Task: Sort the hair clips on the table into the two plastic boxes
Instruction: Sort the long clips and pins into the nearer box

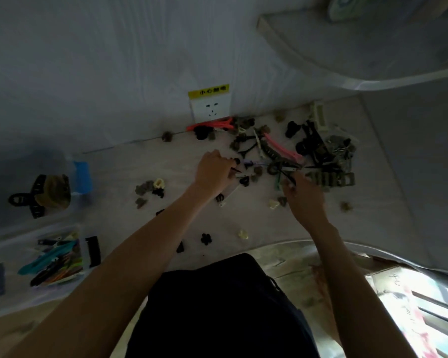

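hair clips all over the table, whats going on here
A person is sorting hair clips from a pile on the table into two plastic boxes at the left. The left hand grips a few thin clips at the pile's edge; the right hand pinches a clip there too. The far box holds claw clips; the near box holds long flat ones. Many small clips are still scattered, so sorting is well short of done.

Both forearms are bare, with no sleeves in view. Dark, near-black clothing (225, 306) covers the lap below.
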A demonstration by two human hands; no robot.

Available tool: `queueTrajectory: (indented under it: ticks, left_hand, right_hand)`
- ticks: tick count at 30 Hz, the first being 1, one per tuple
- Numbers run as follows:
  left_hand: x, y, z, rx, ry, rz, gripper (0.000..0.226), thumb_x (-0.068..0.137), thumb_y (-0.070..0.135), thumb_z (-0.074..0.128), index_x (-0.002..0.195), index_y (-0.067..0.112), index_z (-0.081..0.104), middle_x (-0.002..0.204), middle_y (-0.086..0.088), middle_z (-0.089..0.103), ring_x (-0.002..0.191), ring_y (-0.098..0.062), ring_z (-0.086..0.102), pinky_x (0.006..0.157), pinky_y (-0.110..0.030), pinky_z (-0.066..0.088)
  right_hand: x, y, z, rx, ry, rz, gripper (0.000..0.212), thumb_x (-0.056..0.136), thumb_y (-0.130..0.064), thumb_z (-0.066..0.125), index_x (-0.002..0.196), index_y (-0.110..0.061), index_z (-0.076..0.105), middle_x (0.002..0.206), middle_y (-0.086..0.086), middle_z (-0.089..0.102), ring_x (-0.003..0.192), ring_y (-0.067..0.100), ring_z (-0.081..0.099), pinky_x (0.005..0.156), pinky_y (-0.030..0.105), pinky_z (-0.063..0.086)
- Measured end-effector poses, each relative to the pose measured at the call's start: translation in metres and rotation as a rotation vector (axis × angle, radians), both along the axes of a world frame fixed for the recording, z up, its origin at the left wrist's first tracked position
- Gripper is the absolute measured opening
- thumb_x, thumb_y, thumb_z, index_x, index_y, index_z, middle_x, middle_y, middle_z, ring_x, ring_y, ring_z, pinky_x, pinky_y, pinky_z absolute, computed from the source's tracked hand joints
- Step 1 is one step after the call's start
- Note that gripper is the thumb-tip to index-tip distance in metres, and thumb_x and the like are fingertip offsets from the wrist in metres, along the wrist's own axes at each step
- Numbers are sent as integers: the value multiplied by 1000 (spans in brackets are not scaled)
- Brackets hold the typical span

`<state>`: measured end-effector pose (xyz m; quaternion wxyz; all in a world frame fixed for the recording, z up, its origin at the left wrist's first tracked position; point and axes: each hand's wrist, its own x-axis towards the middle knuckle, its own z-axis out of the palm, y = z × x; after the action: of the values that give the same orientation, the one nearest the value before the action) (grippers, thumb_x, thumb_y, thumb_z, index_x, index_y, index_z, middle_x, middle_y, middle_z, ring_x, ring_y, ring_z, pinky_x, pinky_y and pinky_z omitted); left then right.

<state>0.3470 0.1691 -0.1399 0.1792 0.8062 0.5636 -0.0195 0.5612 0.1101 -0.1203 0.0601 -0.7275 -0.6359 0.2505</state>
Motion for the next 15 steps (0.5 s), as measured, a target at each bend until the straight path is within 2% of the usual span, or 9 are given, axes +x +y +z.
queueTrajectory:
  ticks: [4,6,8,9,12,13,15]
  left_hand:
    - [-14,-5,3,104,-54,99,24,91,24,50,110,17,64,99,-6,69,95,-27,51,81,-34,36]
    - [-20,-11,5,199,-67,122,19,87,23,56,100,14,67,89,-7,70,87,-28,54,75,-36,39]
    - [-18,-24,7,272,-77,76,18,78,26,67,89,13,68,77,-7,70,78,-29,56,68,-33,42]
    - [-13,-32,8,244,-67,50,23,76,31,69,90,13,68,79,-6,70,81,-29,57,70,-34,42]
    - [2,-47,6,-2,29,52,35,82,38,64,110,17,63,104,-5,69,116,-28,47,98,-37,33]
    - [5,-48,2,-23,39,69,32,85,34,61,112,17,61,108,-5,68,121,-27,44,102,-36,29]
    - [7,-48,-1,-12,35,101,23,89,26,55,108,15,63,106,-5,69,119,-26,44,103,-33,29]
  right_hand:
    - [-18,21,-2,-4,-65,103,28,94,-19,46,120,-9,49,104,17,63,92,35,60,68,34,41]
    - [-26,35,-4,38,-92,160,30,92,-20,47,120,-10,49,108,15,63,95,34,60,72,36,46]
    - [-33,48,-6,98,-131,241,26,92,-20,48,114,-9,54,104,15,64,92,32,61,70,35,48]
    - [-37,54,-7,118,-168,284,23,92,-20,48,109,-7,56,101,16,65,89,32,61,67,34,47]
    - [-46,70,-10,123,-322,389,18,92,-17,47,98,-6,59,94,15,66,82,31,62,57,31,40]
    - [-48,73,-11,109,-367,412,17,92,-14,46,97,-5,60,93,15,66,81,31,63,56,29,38]
    - [-51,77,-15,82,-407,447,18,92,-10,45,95,-5,62,93,15,66,81,30,63,56,27,36]
